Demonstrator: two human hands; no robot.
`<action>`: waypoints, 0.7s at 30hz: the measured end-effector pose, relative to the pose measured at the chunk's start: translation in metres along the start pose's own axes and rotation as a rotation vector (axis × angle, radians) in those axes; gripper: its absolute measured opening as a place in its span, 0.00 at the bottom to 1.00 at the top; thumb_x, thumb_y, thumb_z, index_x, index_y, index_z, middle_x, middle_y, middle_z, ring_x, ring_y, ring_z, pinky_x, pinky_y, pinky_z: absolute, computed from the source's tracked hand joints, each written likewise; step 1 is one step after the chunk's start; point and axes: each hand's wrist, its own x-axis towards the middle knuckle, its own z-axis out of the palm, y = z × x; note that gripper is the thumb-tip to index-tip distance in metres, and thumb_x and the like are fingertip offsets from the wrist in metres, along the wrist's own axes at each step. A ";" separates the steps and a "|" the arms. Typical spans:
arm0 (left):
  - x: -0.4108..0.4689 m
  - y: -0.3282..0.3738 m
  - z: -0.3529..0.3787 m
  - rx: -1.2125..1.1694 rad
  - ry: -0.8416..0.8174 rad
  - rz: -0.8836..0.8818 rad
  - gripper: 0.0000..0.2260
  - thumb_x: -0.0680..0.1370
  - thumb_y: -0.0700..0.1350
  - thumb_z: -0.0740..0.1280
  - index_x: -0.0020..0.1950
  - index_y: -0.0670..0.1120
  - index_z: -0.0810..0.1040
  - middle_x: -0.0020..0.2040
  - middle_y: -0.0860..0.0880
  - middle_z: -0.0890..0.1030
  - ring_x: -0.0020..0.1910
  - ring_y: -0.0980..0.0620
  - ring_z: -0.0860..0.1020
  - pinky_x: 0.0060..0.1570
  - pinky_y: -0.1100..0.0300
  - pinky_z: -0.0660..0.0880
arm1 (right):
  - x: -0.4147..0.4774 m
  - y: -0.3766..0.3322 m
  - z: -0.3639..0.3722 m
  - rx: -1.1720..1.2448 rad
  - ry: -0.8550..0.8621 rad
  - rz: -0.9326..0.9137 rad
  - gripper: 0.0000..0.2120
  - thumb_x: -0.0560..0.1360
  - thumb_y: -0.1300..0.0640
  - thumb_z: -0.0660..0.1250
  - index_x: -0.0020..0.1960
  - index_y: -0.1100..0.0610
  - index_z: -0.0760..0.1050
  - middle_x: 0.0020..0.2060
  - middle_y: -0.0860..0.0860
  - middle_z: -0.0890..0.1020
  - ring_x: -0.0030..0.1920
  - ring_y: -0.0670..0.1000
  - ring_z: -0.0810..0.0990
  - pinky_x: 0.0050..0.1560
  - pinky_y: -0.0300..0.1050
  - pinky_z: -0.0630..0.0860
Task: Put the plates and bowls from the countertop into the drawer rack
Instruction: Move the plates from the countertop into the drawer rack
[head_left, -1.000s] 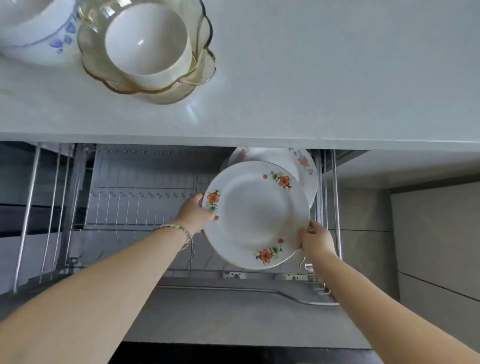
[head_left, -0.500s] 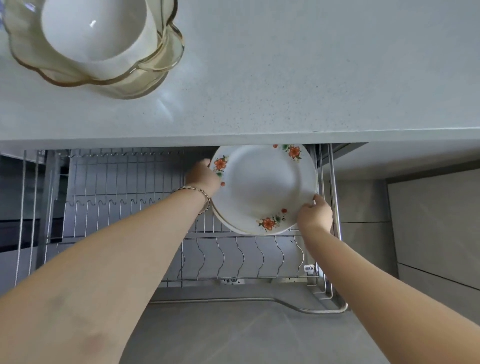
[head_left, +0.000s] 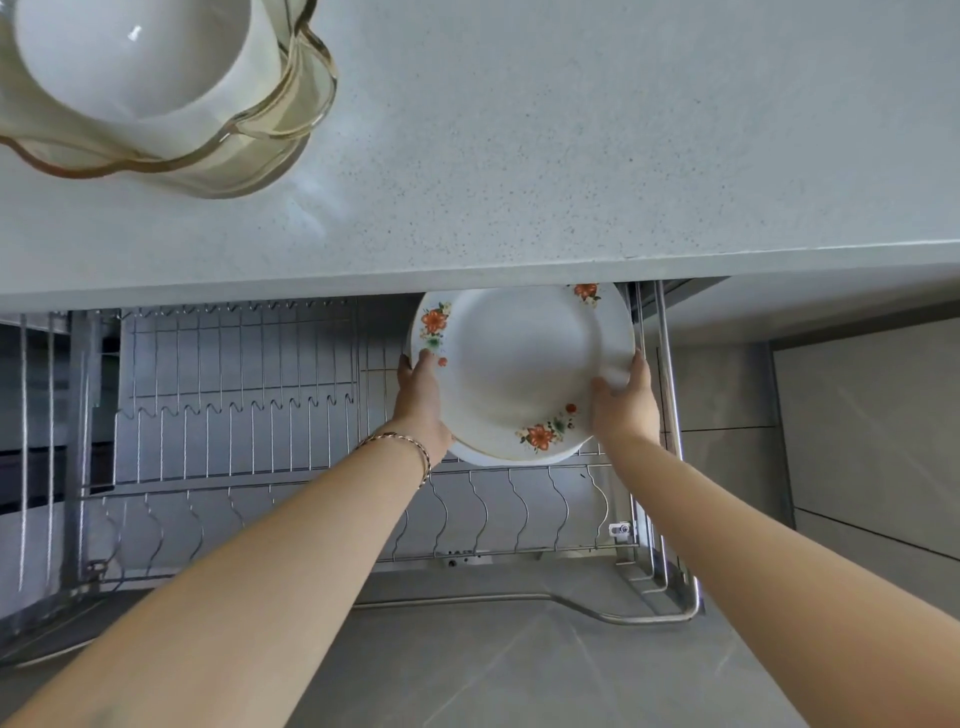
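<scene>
A white plate with orange flowers (head_left: 524, 364) stands on edge at the right end of the wire drawer rack (head_left: 234, 415), tight against another plate behind it whose rim peeks out below. My left hand (head_left: 423, 400) grips the plate's left rim. My right hand (head_left: 623, 400) holds its right rim. The plate's top is hidden under the countertop (head_left: 571, 130) edge. A white bowl (head_left: 130, 57) nests inside an amber glass bowl with a wavy rim (head_left: 291, 119) at the countertop's far left.
The rack's wire slots to the left of the plates stand vacant, as do the front wavy dividers (head_left: 493, 509). The drawer's metal side rail (head_left: 667, 415) runs close to my right hand. Grey floor (head_left: 519, 665) lies below.
The plate moved up and back from in front of the rack into a slot against the rear plate. Both hands stayed on its rims. The view shifted, pushing the bowls left.
</scene>
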 end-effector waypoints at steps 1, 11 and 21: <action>0.017 -0.005 -0.004 -0.021 -0.025 -0.006 0.28 0.69 0.61 0.60 0.70 0.62 0.65 0.66 0.52 0.76 0.62 0.44 0.76 0.63 0.36 0.68 | -0.001 0.001 0.000 -0.003 0.001 -0.006 0.29 0.78 0.59 0.56 0.77 0.51 0.51 0.58 0.59 0.78 0.55 0.61 0.78 0.54 0.50 0.74; -0.056 0.007 -0.002 0.726 0.199 0.104 0.20 0.80 0.47 0.56 0.69 0.39 0.61 0.65 0.38 0.70 0.60 0.39 0.75 0.54 0.49 0.74 | -0.006 0.002 -0.016 -0.279 -0.161 0.061 0.15 0.78 0.56 0.57 0.60 0.62 0.71 0.39 0.55 0.75 0.38 0.54 0.73 0.39 0.43 0.70; -0.216 0.046 0.081 1.559 -0.326 0.632 0.10 0.77 0.37 0.55 0.39 0.46 0.72 0.37 0.48 0.70 0.31 0.52 0.66 0.34 0.61 0.63 | -0.067 -0.017 -0.183 -0.564 -0.293 -0.040 0.12 0.77 0.54 0.58 0.45 0.62 0.74 0.39 0.57 0.77 0.38 0.54 0.77 0.38 0.41 0.71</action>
